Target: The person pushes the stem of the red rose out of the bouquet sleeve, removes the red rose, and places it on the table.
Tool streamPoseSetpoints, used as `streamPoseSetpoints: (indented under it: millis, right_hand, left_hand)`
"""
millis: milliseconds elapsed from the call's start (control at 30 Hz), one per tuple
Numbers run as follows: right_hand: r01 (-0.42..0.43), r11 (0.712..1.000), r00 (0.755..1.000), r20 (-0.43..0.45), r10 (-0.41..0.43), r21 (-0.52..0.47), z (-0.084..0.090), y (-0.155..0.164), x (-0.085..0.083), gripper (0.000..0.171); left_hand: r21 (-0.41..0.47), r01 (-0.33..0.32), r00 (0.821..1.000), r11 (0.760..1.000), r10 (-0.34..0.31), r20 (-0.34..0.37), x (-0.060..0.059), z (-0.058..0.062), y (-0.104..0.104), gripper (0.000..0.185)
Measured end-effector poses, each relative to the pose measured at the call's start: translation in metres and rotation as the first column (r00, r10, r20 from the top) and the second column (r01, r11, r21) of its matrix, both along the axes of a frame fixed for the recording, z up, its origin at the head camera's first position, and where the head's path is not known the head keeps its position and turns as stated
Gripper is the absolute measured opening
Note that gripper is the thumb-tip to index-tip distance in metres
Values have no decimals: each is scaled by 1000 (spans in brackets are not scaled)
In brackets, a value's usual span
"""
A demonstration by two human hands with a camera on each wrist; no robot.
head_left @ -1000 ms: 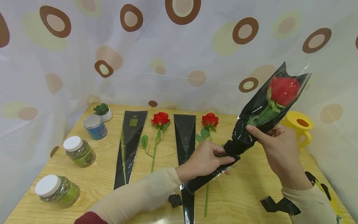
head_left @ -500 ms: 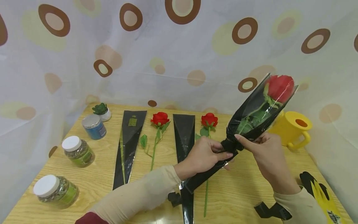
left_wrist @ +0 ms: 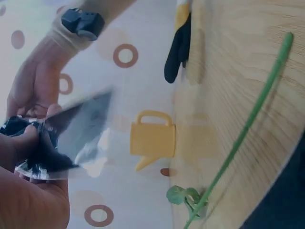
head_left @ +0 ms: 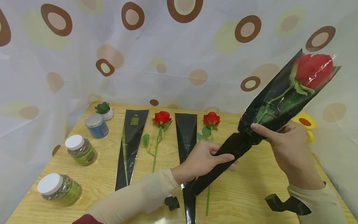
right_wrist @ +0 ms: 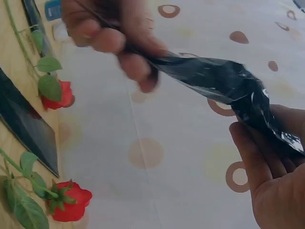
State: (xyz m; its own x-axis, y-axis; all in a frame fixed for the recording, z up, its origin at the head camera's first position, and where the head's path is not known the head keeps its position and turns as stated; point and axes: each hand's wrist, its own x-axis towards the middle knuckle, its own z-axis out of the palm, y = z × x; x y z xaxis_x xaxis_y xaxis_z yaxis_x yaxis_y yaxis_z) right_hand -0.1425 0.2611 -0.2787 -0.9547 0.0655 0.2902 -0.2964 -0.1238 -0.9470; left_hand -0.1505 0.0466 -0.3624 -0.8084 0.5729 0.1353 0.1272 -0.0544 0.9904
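A red rose (head_left: pixel 313 71) shows through the clear front of a black flower sleeve (head_left: pixel 229 155), which tilts up to the right above the table. My left hand (head_left: pixel 205 158) pinches the sleeve's narrow lower part between thumb and fingers. Higher up, my right hand (head_left: pixel 288 149) grips it just above a crumpled waist, thumb in front. The rose's lower stem is hidden inside the black wrap. In the right wrist view the sleeve (right_wrist: pixel 214 76) looks twisted and creased between both hands. The left wrist view shows a blurred clear edge of the wrap.
Two loose roses (head_left: pixel 162 118) (head_left: pixel 211 119) and two flat black sleeves (head_left: pixel 134 140) (head_left: pixel 186 133) lie on the wooden table (head_left: pixel 237 193). At left stand two lidded jars (head_left: pixel 82 151) (head_left: pixel 60 189), a blue jar (head_left: pixel 96 126) and a potted succulent (head_left: pixel 103 110). A yellow watering can (left_wrist: pixel 152 138) and glove (left_wrist: pixel 178 52) are at right.
The wrapped rose dipped left, then rose to the upper right with my right hand. My left hand now holds the sleeve farther below its bunched waist, where the wrap looks smoother.
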Motion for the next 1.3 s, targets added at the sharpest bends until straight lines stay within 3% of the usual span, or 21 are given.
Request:
streamPoseSetpoints:
  millis: [33, 133, 200, 267, 300, 367, 467, 533, 700, 800, 867, 967, 1133, 1300]
  right_hand:
    - [17, 1000, 1000, 1, -17, -9, 2, 2, 1, 15]
    - [18, 999, 1000, 0, -18, -50, 6, 7, 2, 15]
    - [16, 999, 1000, 15, -16, -36, 7, 7, 3, 18]
    - [-15, 1000, 999, 30, 16, -27, 6, 5, 3, 41]
    - [-21, 1000, 999, 42, 22, -14, 6, 3, 4, 43]
    - [-20, 999, 998, 59, 17, 41, 7, -1, 4, 46]
    - [-47, 997, 997, 72, 42, 69, 7, -7, 5, 52]
    - [-61, 995, 996, 64, 56, 81, 6, -9, 5, 52]
    - [-101, 988, 995, -24, 99, -113, 10, -7, 3, 49]
    - [-68, 977, 997, -56, 58, -203, 14, -7, 2, 51]
    - [-33, 977, 998, -64, 20, -209, 15, -8, 2, 55]
    - [32, 983, 995, -86, -48, -181, 14, -13, 3, 58]
    - [119, 986, 980, -144, -136, -118, 10, -19, 4, 64]
    - [127, 991, 985, -114, -130, -38, 3, -25, 5, 72]
  left_hand:
    - [-15, 4, 1000, 1000, -4, -11, 0, -2, -1, 25]
    - [-74, 15, 999, 997, -19, -45, 0, -5, -2, 46]
    - [-87, 33, 998, 996, -38, -57, -2, -4, -3, 39]
    - [-75, 38, 996, 996, -44, -83, -4, 0, -3, 22]
    - [-64, 36, 994, 997, -42, -97, -6, 3, -3, 18]
    - [-34, 18, 992, 999, -22, -126, -9, 10, -3, 17]
    - [-19, -20, 985, 1000, 17, -172, -11, 17, -2, 38]
    - [-23, -34, 982, 999, 29, -187, -10, 18, -2, 34]
    - [-94, -67, 968, 993, 41, -249, -5, 14, -3, 21]
    - [-101, -78, 964, 992, 49, -261, -4, 12, -5, 19]
    - [-73, -63, 970, 995, 44, -241, -3, 10, -4, 17]
    - [-33, -65, 975, 997, 57, -215, -1, 7, -3, 24]
    - [-41, -152, 964, 987, 139, -228, 1, 7, 0, 28]
    - [-17, -207, 948, 978, 196, -249, 0, 11, 4, 18]
